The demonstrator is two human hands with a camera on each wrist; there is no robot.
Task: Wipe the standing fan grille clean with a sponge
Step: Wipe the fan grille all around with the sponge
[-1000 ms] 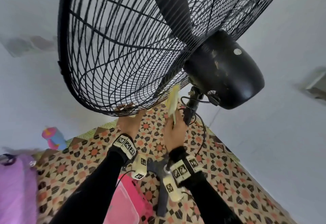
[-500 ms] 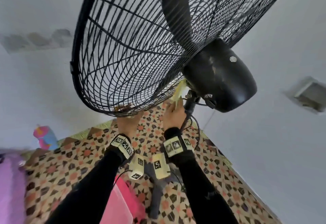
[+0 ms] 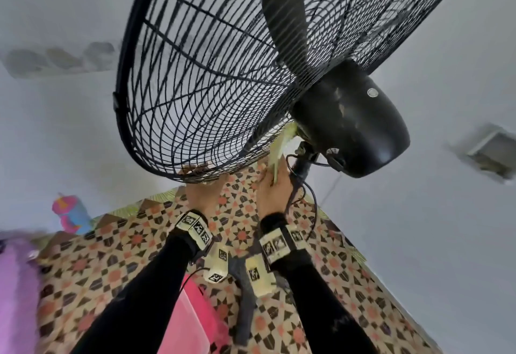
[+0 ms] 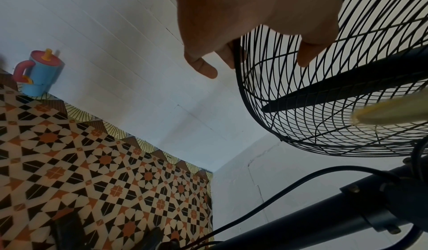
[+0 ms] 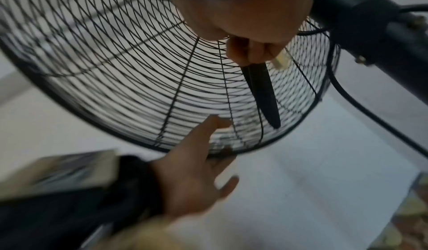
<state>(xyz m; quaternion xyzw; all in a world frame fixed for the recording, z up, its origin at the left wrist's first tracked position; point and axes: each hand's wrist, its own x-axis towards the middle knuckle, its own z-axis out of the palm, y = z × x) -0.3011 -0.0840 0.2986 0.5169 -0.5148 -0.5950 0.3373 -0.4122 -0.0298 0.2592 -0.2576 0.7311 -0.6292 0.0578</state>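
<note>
Fan grille (image 3: 212, 80): black wire cage, tilted, filling the top of our head view, bottom rim just above both hands. Sponge (image 3: 279, 152) is yellow-green, thin, edge-on, pressed up against the rear of the grille right beside the motor housing (image 3: 351, 119) (blurred in the left wrist view, so we can't read its texture).

Right hand (image 3: 272, 186): fingers curled round the lower end of the sponge, holding it against the wires. From the right wrist view we only see a yellow scrap (image 5: 281, 60) past the fingers.

Left hand (image 3: 203, 189): gripping the grille's bottom rim, fingers hooked over the outer ring and through the wires, thumb outside.

Inside the cage: black blade (image 3: 282, 18), one tip pointing down near the rim.

Below the housing: black pole (image 4: 324, 215) with a clamp collar, power cable (image 4: 277, 186) looping loose beside it.

Further out: patterned floor (image 3: 139, 242) in orange, black and cream; white walls; a blue and pink toy cup (image 4: 38, 72) on the floor at the wall; pink bin (image 3: 192, 323) beneath our forearms; something purple (image 3: 14, 298) at the left edge (too blurred to name).
</note>
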